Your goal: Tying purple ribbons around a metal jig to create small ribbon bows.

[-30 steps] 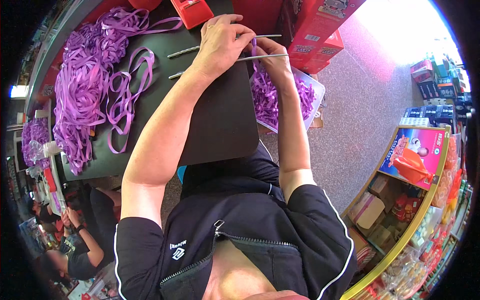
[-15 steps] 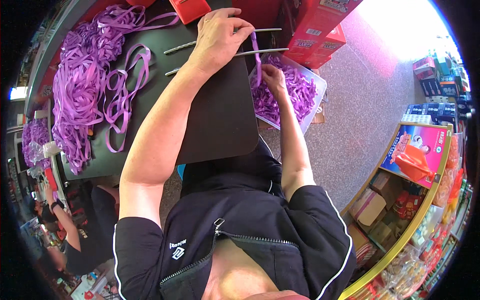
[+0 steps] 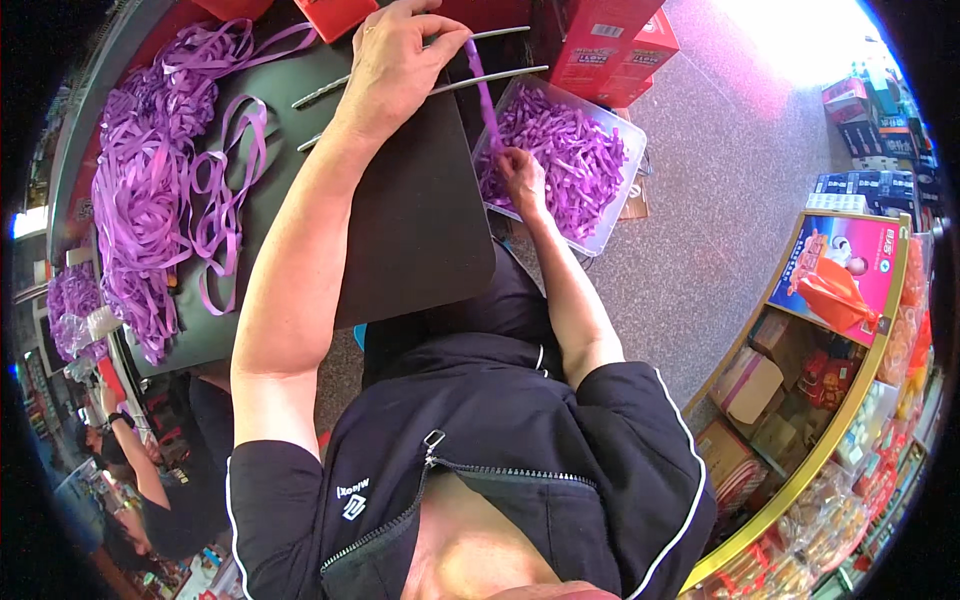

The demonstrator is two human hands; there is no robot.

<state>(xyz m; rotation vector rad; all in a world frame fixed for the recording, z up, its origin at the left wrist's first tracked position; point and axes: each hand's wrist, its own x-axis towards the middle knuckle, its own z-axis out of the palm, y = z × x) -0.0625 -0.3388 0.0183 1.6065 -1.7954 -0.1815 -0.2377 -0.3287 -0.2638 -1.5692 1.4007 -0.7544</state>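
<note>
My left hand (image 3: 393,68) is over the two thin metal rods (image 3: 490,77) that stick out past the far right corner of the dark table (image 3: 420,220). Its thumb and forefinger pinch a purple ribbon (image 3: 484,98) by the far rod. The strip runs down past the near rod toward my right hand (image 3: 522,180), whose fingers are closed at its lower end. That hand is above the near left part of a clear plastic bin (image 3: 632,165), full of short purple ribbon pieces (image 3: 575,150). The exact grip of its fingertips is partly hidden.
A large heap of long purple ribbon (image 3: 150,200) covers the table's left side, with loose loops (image 3: 225,190) beside it. Red boxes (image 3: 605,55) stand behind the bin. A gold-edged display case (image 3: 800,330) curves along the right. Another person (image 3: 150,480) is at lower left.
My right hand has moved down toward me, away from the rods, along the ribbon. My left hand stays by the rods. The whole view has shifted slightly.
</note>
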